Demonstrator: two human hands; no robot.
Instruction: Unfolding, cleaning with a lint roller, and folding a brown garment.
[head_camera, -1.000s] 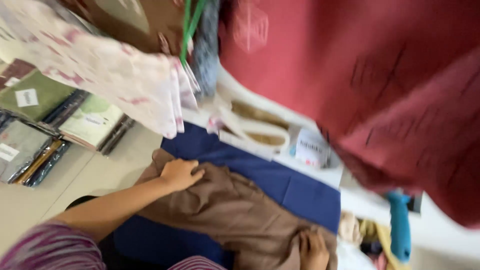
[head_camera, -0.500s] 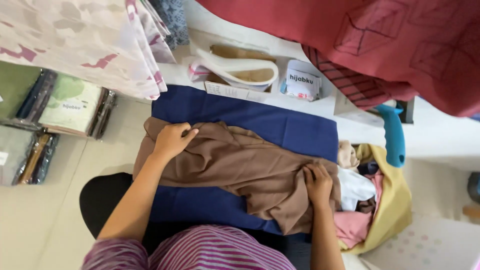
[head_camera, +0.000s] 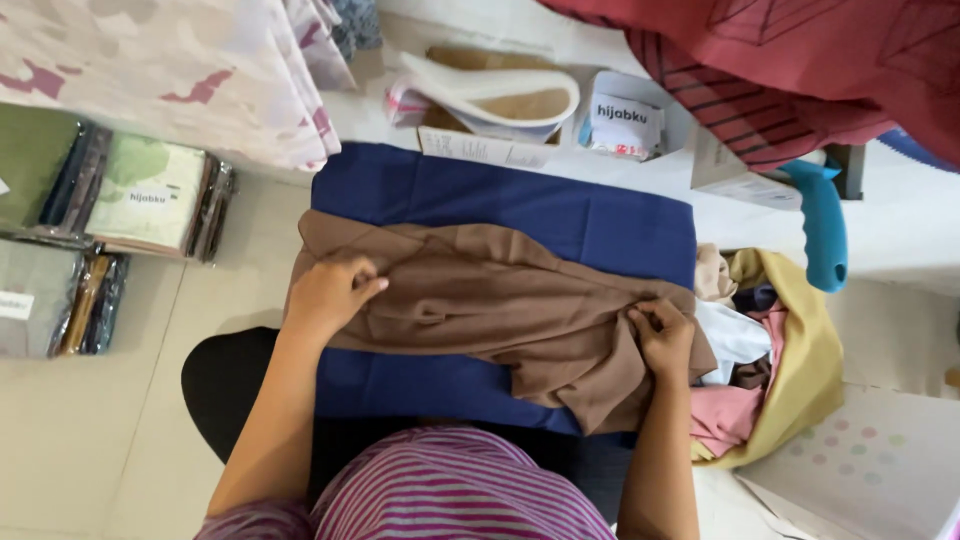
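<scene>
Here, on far left, packed cloths in clear wrap (head_camera: 150, 195) lie on the pale floor (head_camera: 120, 420), under a white-pink patterned fabric (head_camera: 170, 70) hanging from above. The left hand (head_camera: 325, 295) is closed, pinching a fold at left end of the brown cloth (head_camera: 490, 300). This cloth lies crumpled across a dark blue mat (head_camera: 560, 215), approx. in the centre, just in front of the person. Behind the mat stand a small open box (head_camera: 480, 150) w/ a white strap and a small white pack (head_camera: 620, 120). The right hand (head_camera: 662, 335) grips the cloth's right end, fingers closed on it. Right of it, a pile of mixed clothes (head_camera: 770, 370), a blue handle (head_camera: 825, 235), and red fabric (head_camera: 800, 70) above.
</scene>
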